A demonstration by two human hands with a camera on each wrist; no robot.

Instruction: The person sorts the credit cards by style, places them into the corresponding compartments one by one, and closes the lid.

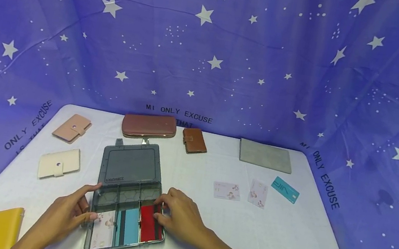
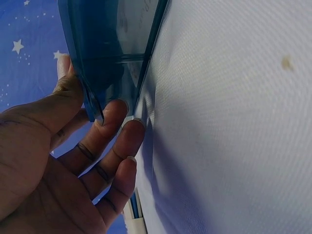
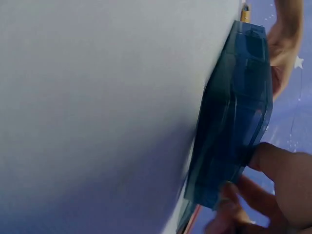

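A clear grey plastic compartment box (image 1: 132, 164) lies on the white table with its lid folded back. Its front row holds a white VIP card (image 1: 103, 230), a light blue card (image 1: 133, 223) with a dark stripe and a red card (image 1: 146, 222). My left hand (image 1: 65, 213) grips the box's left side, thumb over the rim and fingers along the outer wall (image 2: 107, 92). At the opposite side, my right hand (image 1: 184, 218) holds the right wall (image 3: 248, 97), its thumb by the red card. The back-row compartments show their honeycomb-patterned floor.
Right of the box lie two white VIP cards (image 1: 227, 191) and a teal VIP card (image 1: 285, 190). Along the back are a maroon wallet (image 1: 149, 126), a brown wallet (image 1: 194, 141) and a grey wallet (image 1: 266, 156). Pink (image 1: 71, 127), cream (image 1: 59, 163) and yellow (image 1: 1, 226) card holders line the left.
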